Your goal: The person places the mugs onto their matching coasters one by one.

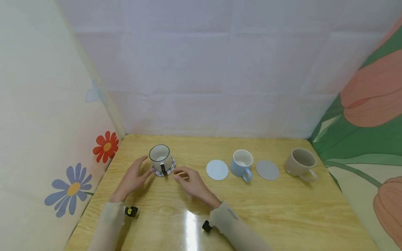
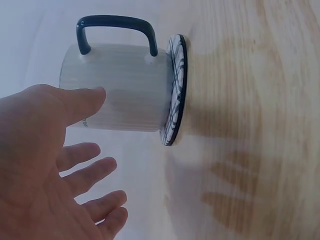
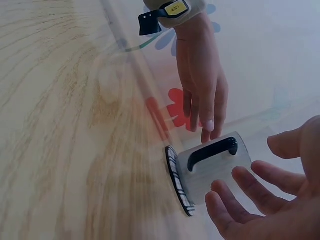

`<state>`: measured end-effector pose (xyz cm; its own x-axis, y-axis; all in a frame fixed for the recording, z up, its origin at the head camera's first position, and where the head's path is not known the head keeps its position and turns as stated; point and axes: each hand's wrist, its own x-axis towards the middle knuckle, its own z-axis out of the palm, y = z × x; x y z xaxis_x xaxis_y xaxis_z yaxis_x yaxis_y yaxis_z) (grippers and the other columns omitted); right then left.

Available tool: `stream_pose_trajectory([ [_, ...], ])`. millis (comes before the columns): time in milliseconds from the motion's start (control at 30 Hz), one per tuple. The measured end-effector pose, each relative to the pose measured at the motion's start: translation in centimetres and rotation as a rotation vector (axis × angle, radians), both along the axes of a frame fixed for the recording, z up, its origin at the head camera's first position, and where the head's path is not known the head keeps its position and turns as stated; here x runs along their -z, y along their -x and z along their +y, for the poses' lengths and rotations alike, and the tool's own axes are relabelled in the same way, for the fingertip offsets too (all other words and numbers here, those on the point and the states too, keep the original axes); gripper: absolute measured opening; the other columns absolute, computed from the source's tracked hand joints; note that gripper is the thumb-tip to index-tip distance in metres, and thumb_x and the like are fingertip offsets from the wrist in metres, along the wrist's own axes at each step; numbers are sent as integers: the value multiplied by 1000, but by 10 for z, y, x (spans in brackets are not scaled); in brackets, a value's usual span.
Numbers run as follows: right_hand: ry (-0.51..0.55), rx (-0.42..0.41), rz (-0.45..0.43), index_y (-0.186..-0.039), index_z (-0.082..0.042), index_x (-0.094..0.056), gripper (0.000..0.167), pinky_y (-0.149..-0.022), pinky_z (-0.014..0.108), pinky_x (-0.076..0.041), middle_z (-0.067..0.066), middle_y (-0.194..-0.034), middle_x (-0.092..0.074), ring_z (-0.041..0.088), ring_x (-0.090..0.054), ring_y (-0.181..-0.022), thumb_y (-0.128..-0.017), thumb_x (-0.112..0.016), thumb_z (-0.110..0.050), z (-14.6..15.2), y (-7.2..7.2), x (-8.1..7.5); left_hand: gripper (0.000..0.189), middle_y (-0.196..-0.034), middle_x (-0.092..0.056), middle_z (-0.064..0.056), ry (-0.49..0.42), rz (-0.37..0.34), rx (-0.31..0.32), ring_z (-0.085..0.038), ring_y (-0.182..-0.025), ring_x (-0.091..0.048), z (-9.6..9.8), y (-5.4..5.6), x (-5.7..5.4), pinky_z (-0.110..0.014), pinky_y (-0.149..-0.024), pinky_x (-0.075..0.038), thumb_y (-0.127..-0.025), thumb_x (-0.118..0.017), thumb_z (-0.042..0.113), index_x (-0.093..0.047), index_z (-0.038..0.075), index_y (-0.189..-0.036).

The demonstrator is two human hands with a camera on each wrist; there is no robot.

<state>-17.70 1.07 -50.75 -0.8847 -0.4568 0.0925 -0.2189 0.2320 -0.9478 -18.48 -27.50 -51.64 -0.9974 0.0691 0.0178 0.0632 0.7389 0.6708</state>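
Observation:
A white mug point(image 1: 161, 158) with a dark rim and black handle stands upright on a round plaid coaster point(image 1: 170, 170) at the table's left. Its handle points toward me. My left hand point(image 1: 133, 177) is just left of the mug, fingers loosely extended; in the left wrist view its thumb overlaps the mug point(image 2: 120, 85), and I cannot tell whether they touch. My right hand point(image 1: 191, 182) hovers right of the coaster with fingers relaxed and bent a little, holding nothing. In the right wrist view both hands flank the mug point(image 3: 215, 167).
Rightward on the wooden table point(image 1: 282, 216) lie a pale blue coaster point(image 1: 217, 169), a blue mug point(image 1: 240, 167), a grey coaster point(image 1: 267, 170) and a beige mug point(image 1: 296, 165). A white cloth backdrop point(image 1: 201, 87) closes off the back; printed cloths hang at both sides.

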Motion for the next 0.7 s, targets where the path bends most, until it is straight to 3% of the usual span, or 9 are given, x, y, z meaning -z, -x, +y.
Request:
stream_pose_trajectory([
  [167, 7, -6, -3, -136, -2, -67, 34, -105, 44, -60, 22, -137, -69, 34, -71, -121, -109, -62, -21, 11, -3, -8, 70, -168, -35, -31, 13, 64, 9, -54, -154, -32, 1, -4, -4, -73, -124, -30, -107, -67, 30, -36, -1, -163],
  [400, 10, -23, 31, -137, 0, -65, 34, -104, 52, -59, 24, -138, -68, 38, -69, -123, -108, -63, -19, 28, -7, -15, 69, -168, -35, -30, 4, 92, 2, -54, -154, -33, 3, -9, -12, -75, -123, -30, -108, -66, 30, -37, -1, -162],
  [700, 13, -4, 143, -136, -1, -66, 32, -101, 53, -60, 23, -135, -70, 40, -71, -120, -109, -63, -18, 48, -7, -22, 67, -168, -37, -27, 9, 115, -15, -52, -155, -34, 6, -13, -18, -73, -123, -31, -108, -66, 25, -37, 1, -163],
])
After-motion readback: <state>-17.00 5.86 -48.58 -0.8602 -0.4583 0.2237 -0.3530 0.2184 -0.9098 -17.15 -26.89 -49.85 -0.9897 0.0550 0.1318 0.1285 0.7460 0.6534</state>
